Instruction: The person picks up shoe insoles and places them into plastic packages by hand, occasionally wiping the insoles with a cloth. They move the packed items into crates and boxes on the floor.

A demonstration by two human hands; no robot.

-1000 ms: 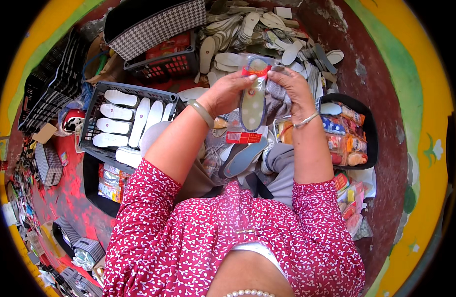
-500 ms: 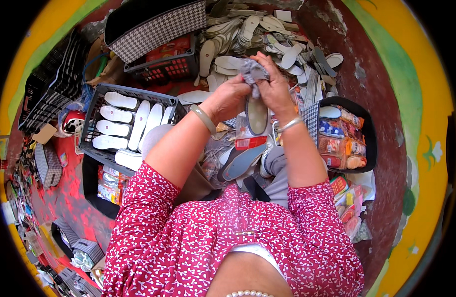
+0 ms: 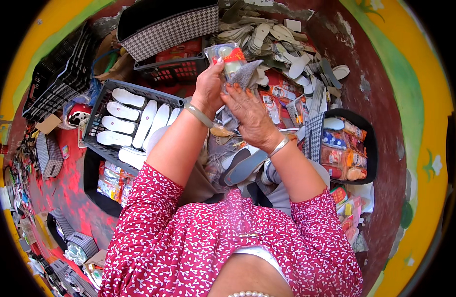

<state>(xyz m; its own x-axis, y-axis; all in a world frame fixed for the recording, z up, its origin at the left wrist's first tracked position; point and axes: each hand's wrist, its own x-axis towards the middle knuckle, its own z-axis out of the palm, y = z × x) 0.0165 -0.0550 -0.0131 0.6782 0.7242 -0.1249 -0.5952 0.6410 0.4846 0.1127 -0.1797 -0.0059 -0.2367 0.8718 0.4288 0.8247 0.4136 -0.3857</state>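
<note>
My left hand (image 3: pixel 207 88) grips a clear plastic package of insoles (image 3: pixel 225 51) with a red band, raised in front of me. Over the package's lower part lies a crumpled grey cloth (image 3: pixel 246 74). My right hand (image 3: pixel 253 118) presses the cloth there, its fingers laid long across it and the palm hidden. Beneath my hands, a grey-blue insole (image 3: pixel 245 167) with a dark edge rests in my lap among plastic wrappings.
White insoles (image 3: pixel 120 121) fill a dark plastic crate (image 3: pixel 100 133) at left. Loose insoles (image 3: pixel 260 37) are heaped at the back. A houndstooth bin (image 3: pixel 313 136) with packaged goods stands at right, and another bin (image 3: pixel 171 29) sits on a crate (image 3: pixel 168 74) at the back left.
The package has swung round, its red band moving from the near end to the far end. My left hand has moved left and away; my right hand has come lower, nearer me.
</note>
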